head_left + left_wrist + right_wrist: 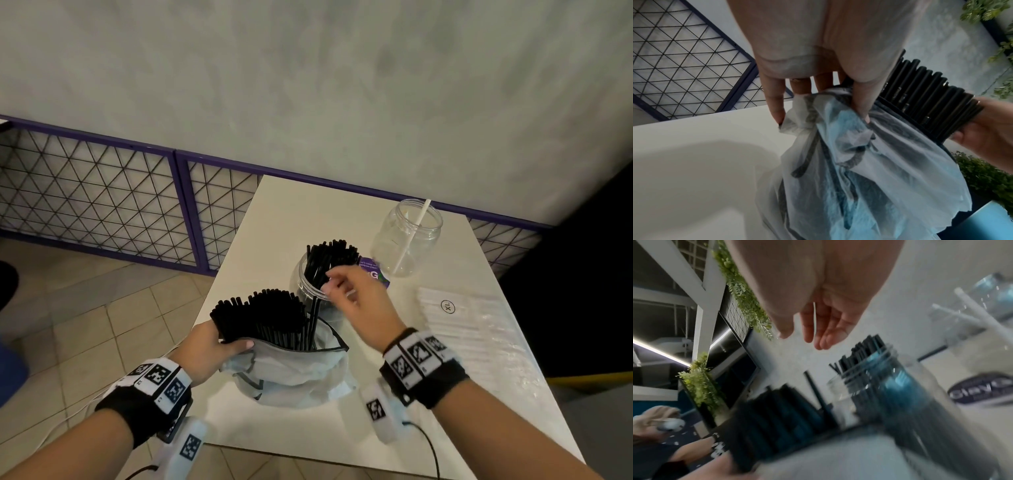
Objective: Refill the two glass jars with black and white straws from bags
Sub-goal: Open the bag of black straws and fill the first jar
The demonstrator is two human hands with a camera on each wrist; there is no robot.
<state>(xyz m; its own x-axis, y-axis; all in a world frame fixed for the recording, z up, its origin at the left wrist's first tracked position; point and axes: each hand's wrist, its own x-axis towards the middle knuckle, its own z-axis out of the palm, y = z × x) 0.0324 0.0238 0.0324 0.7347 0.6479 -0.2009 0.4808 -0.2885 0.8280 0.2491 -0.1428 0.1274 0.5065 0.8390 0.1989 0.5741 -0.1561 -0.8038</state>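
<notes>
1. A person is standing at the near edge of a white desk (281,212), refilling jars with straws.
2. The left hand (205,349) is gripping the crumpled mouth of a thin white bag (291,373) at the desk's near left corner; its fingers (774,104) are curling into the gathered film, a closed grip on the bag.
3. A thick bundle of black straws (270,315) is standing up out of that bag, fanning toward the desk's left edge.
4. The right hand (356,298) is hovering just over the rim of the nearer glass jar (305,284), near the middle of the desk; its fingers (824,331) are hanging loosely curved and are holding nothing, a slack, open grip.
5. That jar is already holding a dense cluster of jarred black straws (329,257), which are leaning toward the far right corner.
6. A second glass jar (407,236) is standing toward the far right corner, well apart from the bag, with a single white straw (411,236) leaning inside it.
7. A clear packet of white straws (472,329), marked XL, is lying flat along the desk's right edge.
8. A purple printed card (373,270) is lying between the two jars, partly hidden by the right hand.
9. A purple-framed wire mesh fence (102,195) is running behind the desk's far edge.
</notes>
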